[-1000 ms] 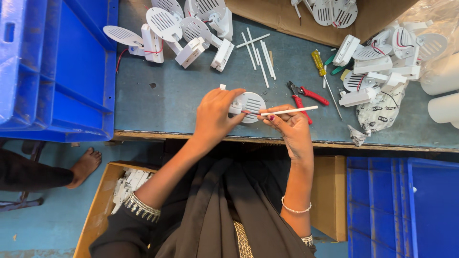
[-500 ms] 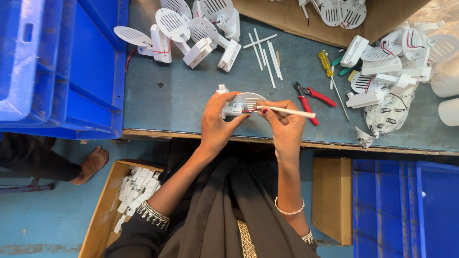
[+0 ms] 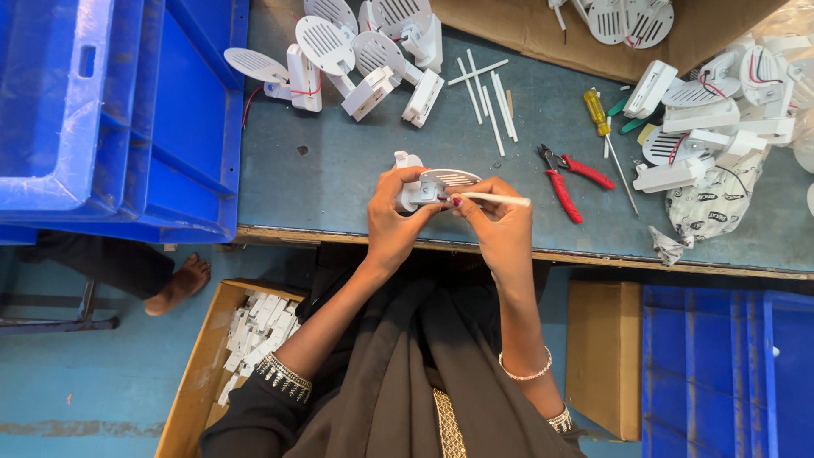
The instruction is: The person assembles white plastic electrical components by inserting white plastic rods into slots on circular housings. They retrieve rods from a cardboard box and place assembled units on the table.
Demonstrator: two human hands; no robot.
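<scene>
My left hand (image 3: pixel 392 219) grips a white plastic part with a slotted round disc (image 3: pixel 449 180) above the near edge of the grey-blue bench (image 3: pixel 339 187). A thin white stick (image 3: pixel 498 199) is pinched in my right hand (image 3: pixel 500 227), its tip against the part close to my left thumb. Both hands meet over the part. More white sticks (image 3: pixel 487 97) lie loose farther back on the bench.
Blue crates (image 3: pixel 110 119) stand at the left. Finished white disc parts (image 3: pixel 356 55) lie at the back, more at the right (image 3: pixel 712 119). Red pliers (image 3: pixel 566 182) and a yellow screwdriver (image 3: pixel 604 127) lie right of my hands. Cardboard boxes and a person's bare foot (image 3: pixel 178 284) are below.
Both hands have drawn closer to the bench's near edge with the part. The stick's tip has moved in against the part, and my fingers have closed tighter around it.
</scene>
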